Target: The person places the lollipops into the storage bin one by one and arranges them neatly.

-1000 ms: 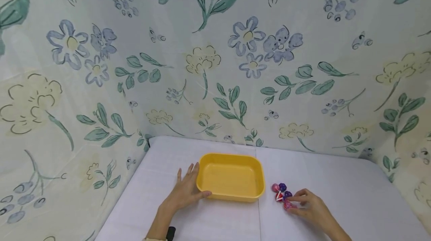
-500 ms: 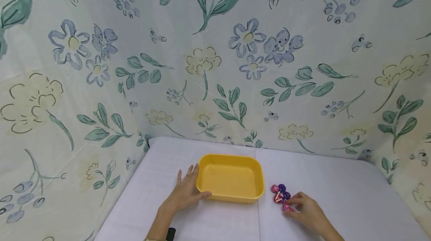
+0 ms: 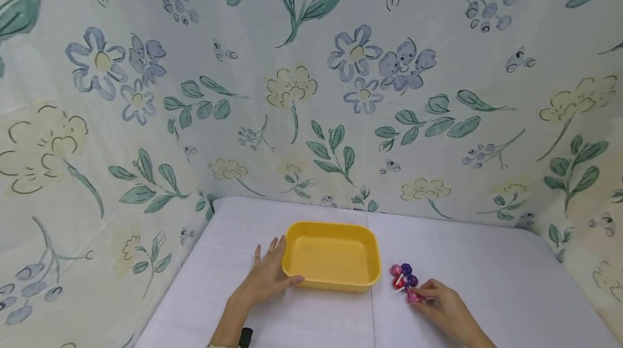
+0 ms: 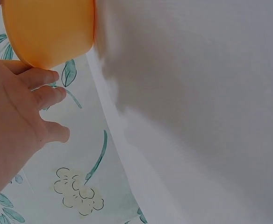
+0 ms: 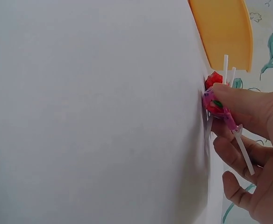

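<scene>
A yellow plastic tray [image 3: 331, 256] sits on the white-covered table. My left hand [image 3: 266, 278] rests against its left end, thumb at the near corner and fingers straight along the side; in the left wrist view some fingers [image 4: 50, 95] are spread off the tray. To the tray's right lies a small cluster of wrapped lollipops [image 3: 399, 282], red, pink and purple, with white sticks. My right hand [image 3: 445, 307] pinches a pink lollipop [image 3: 412, 297] at the cluster's near side. In the right wrist view its stick [image 5: 245, 151] points back under the palm, beside a red lollipop [image 5: 213, 79].
The white cloth [image 3: 477, 261] covers the table, with a crease running from front to back beside the tray. Behind and at both sides hangs a floral-patterned curtain [image 3: 292, 164]. A black band [image 3: 245, 337] is on the left wrist.
My right hand has drawn slightly left along the cluster and now has its fingertips closed on the pink lollipop. The left hand and the tray stay where they were.
</scene>
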Demonstrator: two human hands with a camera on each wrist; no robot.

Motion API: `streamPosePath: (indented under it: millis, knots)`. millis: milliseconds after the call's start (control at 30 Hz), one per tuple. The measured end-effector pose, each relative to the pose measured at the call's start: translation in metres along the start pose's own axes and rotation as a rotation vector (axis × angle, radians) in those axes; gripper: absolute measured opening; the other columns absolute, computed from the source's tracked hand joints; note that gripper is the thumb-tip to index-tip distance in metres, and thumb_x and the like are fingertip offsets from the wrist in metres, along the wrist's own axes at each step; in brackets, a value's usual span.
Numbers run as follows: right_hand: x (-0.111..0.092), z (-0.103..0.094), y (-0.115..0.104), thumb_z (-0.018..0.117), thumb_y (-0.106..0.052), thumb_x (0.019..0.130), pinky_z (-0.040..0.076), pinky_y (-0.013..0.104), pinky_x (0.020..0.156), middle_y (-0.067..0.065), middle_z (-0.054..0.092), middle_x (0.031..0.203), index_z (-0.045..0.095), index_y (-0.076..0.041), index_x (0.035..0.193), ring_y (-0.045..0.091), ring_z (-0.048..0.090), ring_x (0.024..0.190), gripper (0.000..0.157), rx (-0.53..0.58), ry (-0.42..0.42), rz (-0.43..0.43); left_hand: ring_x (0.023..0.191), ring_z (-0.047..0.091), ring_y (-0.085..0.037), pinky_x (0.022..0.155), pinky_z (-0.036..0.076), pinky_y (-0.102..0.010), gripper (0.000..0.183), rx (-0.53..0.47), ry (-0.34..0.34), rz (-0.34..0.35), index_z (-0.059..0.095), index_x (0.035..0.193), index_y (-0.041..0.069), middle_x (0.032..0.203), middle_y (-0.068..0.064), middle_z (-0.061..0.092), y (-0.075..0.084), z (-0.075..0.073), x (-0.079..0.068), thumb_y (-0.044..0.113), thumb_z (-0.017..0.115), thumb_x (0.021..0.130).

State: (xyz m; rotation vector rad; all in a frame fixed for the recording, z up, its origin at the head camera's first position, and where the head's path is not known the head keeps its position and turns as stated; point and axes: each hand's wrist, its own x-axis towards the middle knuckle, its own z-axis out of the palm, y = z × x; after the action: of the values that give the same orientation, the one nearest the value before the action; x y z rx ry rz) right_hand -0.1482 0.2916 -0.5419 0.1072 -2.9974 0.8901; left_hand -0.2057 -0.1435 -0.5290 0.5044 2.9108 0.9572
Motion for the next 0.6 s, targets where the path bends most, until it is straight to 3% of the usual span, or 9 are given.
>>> streamPosePath:
  millis: [267, 433, 600]
  knots:
    - [-0.0003, -0.0082, 0.0035, 0.086, -0.020, 0.083, 0.044, 0.028, 0.076, -0.009, 0.068, 0.091, 0.082, -0.014, 0.109, 0.002, 0.054, 0.079, 0.026, -0.123, 0.040, -0.027, 0.161, 0.015, -0.041, 0.127, -0.004, -0.070, 0.114, -0.001, -0.005, -0.010, 0.013, 0.165, 0.000, 0.171, -0.018, 0.021, 0.0021, -0.0024, 0.0000, 0.061, 0.073, 0.089]
    - [-0.0012, -0.0087, 0.0036, 0.082, -0.015, 0.087, 0.055, 0.032, 0.079, -0.007, 0.069, 0.093, 0.079, -0.018, 0.116, 0.003, 0.060, 0.082, 0.029, -0.041, 0.092, -0.024, 0.161, 0.015, -0.041, 0.127, -0.004, -0.070, 0.114, -0.010, -0.003, -0.010, 0.013, 0.165, 0.000, 0.171, -0.018, 0.021, 0.0036, -0.0040, -0.0004, 0.060, 0.073, 0.089]
    - [0.0031, -0.0062, -0.0007, 0.079, -0.022, 0.092, 0.059, 0.037, 0.087, -0.003, 0.074, 0.101, 0.077, -0.015, 0.117, 0.010, 0.066, 0.093, 0.027, 0.061, 0.093, 0.083, 0.161, 0.015, -0.041, 0.127, -0.005, -0.070, 0.114, -0.017, -0.013, -0.027, 0.013, 0.165, 0.001, 0.171, -0.018, 0.020, 0.0028, -0.0029, 0.0004, 0.060, 0.073, 0.089]
